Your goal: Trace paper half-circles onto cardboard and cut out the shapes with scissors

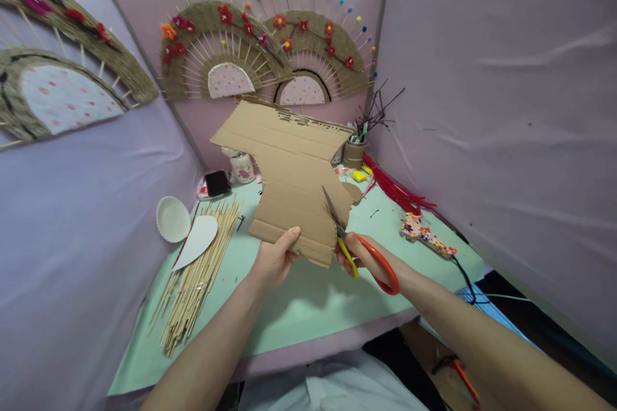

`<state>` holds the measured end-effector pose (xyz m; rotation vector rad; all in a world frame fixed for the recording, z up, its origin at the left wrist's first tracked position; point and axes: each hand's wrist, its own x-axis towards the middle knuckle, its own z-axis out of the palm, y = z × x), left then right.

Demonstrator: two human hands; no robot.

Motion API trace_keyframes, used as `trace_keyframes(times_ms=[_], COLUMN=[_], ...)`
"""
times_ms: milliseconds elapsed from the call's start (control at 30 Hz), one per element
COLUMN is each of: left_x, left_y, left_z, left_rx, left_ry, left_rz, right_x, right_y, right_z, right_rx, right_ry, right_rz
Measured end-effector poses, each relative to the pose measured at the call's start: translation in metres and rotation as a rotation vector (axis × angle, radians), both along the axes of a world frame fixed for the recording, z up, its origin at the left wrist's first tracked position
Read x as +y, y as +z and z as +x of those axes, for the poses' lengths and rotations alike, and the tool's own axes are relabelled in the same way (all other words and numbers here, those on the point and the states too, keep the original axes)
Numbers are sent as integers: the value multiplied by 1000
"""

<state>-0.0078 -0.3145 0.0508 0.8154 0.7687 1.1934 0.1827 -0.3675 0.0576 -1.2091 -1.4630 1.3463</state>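
A large piece of brown corrugated cardboard (299, 173) with ragged, cut edges is held up over the table. My left hand (278, 259) grips its lower edge, thumb on top and fingers underneath. In my right hand (359, 253) is a pair of scissors (341, 231) with one orange and one yellow handle. The scissors lie at the cardboard's right edge, one blade showing over its face and pointing up and left. Part of the other blade is hidden. Behind the right edge of the cardboard, a small rounded brown piece (353, 191) rests on the table.
Thin wooden sticks (193, 289) lie at left with a white half-round piece (200, 237) and a white bowl (173, 219). At right are a patterned glue gun (427, 236) with its cord and red pipe cleaners (395, 186). Decorated fans (193, 19) hang on the walls.
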Motion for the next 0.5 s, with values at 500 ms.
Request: trace_keyframes(times_ms=[500], left_x=[5], left_y=[-1], left_z=[-19], left_rx=[40], left_ry=[-27], left_rz=[-4], right_x=[-2], right_y=[19], right_z=[4], right_rx=[-349], right_ry=[-45], right_rz=[-94])
